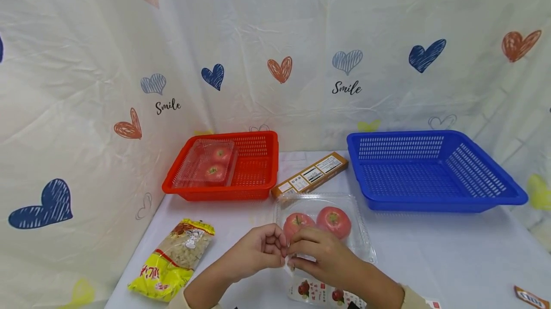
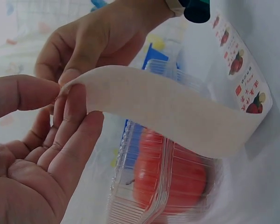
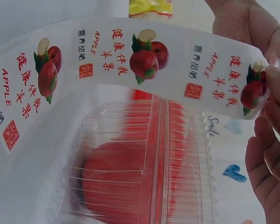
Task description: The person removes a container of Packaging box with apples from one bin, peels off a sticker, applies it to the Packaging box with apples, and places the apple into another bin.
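Note:
My left hand point(image 1: 256, 251) and right hand point(image 1: 329, 256) meet at the end of a strip of apple-print stickers point(image 3: 107, 60), each pinching it between thumb and fingers. In the left wrist view the strip's plain pale back point(image 2: 154, 102) curves away from the fingertips; its printed length trails down onto the table. Just beyond the hands sits a clear plastic clamshell box point(image 1: 365, 239) with two red apples point(image 1: 333, 223) inside. My right hand overlaps the box's near side in the head view.
A red basket point(image 1: 258, 189) at back left holds another clear box of apples point(image 1: 215, 160). A long brown carton point(image 1: 312, 174) lies between it and a blue basket point(image 1: 443, 202). A yellow snack bag point(image 1: 172, 261) lies left, a small brown wrapped bar point(image 1: 531, 297) far right.

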{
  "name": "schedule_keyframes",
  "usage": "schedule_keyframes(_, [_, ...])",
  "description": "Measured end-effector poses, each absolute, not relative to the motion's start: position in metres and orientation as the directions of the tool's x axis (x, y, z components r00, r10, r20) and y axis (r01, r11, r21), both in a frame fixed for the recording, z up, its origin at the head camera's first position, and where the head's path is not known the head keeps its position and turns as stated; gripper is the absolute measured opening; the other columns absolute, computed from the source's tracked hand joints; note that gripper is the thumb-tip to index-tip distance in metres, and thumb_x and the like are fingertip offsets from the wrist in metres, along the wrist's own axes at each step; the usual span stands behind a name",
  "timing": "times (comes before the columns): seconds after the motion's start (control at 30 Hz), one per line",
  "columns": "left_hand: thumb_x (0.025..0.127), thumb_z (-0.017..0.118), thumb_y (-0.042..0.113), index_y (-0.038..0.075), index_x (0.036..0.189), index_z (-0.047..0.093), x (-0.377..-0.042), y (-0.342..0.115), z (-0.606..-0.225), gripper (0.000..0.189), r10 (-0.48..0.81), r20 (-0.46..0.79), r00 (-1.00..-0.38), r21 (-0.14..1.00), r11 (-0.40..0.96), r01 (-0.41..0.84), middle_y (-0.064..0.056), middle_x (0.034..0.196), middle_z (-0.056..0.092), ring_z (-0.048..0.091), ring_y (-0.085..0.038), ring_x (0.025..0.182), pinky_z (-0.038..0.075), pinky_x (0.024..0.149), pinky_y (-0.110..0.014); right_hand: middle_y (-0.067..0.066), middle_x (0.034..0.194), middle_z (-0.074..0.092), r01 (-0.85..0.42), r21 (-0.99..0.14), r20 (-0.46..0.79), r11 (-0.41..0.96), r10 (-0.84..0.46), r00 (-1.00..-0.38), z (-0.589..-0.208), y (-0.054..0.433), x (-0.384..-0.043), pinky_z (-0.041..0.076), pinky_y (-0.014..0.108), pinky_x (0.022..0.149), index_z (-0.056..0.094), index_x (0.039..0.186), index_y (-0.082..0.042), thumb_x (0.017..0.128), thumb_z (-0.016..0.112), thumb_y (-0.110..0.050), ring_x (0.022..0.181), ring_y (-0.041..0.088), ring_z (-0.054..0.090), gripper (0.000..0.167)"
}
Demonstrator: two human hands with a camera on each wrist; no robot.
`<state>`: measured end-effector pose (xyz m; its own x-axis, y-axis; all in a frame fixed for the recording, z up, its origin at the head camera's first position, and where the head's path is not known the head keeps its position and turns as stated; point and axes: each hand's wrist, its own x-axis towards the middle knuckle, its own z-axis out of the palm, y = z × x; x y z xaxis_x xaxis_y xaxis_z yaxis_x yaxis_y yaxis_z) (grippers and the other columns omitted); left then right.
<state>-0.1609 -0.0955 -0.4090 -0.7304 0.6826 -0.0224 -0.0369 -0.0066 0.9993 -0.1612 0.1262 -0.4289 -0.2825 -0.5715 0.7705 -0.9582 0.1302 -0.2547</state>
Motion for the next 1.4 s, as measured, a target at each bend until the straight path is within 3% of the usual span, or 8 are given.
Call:
schedule_keyframes(0.37, [0.085, 0.069, -0.007, -0.017, 0.108, 0.047, -0.159, -0.097, -0.406, 0.034, 0.652, -0.046, -0.756, 0.997, -0.014, -0.073, -0.015, 0.093, 0.061, 0.063, -0.017, 0.083, 0.056, 0.076, -0.026, -0.002, 0.098, 0.062, -0.977, -0.182, 0.804, 0.112, -0.555, -0.213, -0.427, 0.127, -0.163, 0.049, 0.015, 0.082, 0.07, 0.098, -0.011, 0.089, 0.072, -0.017, 0.089, 0.008, 0.059, 0.011])
schedule_keyframes(0.83, [0.085, 0.064, -0.011, -0.014, 0.11, 0.045, -0.159, -0.1, -0.41, 0.032, 0.662, -0.097, -0.743, 0.987, -0.03, -0.156, -0.011, 0.09, 0.064, 0.065, -0.015, 0.081, 0.056, 0.078, -0.031, -0.003, 0.099, 0.062, -0.989, -0.077, 0.754, 0.127, -0.642, -0.141, -0.42, 0.128, -0.161, 0.048, 0.02, 0.089, 0.073, 0.1, -0.014, 0.091, 0.07, -0.016, 0.092, 0.009, 0.059, 0.009])
schedule_keyframes(1.13, [0.085, 0.064, -0.01, -0.007, 0.107, 0.048, -0.16, -0.102, -0.413, 0.027, 0.644, -0.118, -0.756, 0.98, -0.047, -0.193, -0.01, 0.089, 0.066, 0.065, -0.017, 0.081, 0.057, 0.078, -0.034, -0.003, 0.099, 0.062, -0.989, -0.074, 0.739, 0.13, -0.659, -0.142, -0.419, 0.127, -0.163, 0.048, 0.016, 0.087, 0.072, 0.1, -0.014, 0.092, 0.069, -0.017, 0.092, 0.009, 0.058, 0.009])
schedule_keyframes(1.4, [0.086, 0.063, -0.007, -0.009, 0.104, 0.054, -0.158, -0.106, -0.411, 0.021, 0.624, -0.137, -0.769, 0.982, -0.018, -0.19, -0.007, 0.087, 0.063, 0.063, -0.017, 0.08, 0.057, 0.077, -0.037, -0.004, 0.096, 0.062, -0.989, -0.079, 0.747, 0.122, -0.65, -0.14, -0.419, 0.127, -0.162, 0.048, 0.017, 0.087, 0.073, 0.092, -0.014, 0.089, 0.073, -0.015, 0.089, 0.008, 0.059, 0.003])
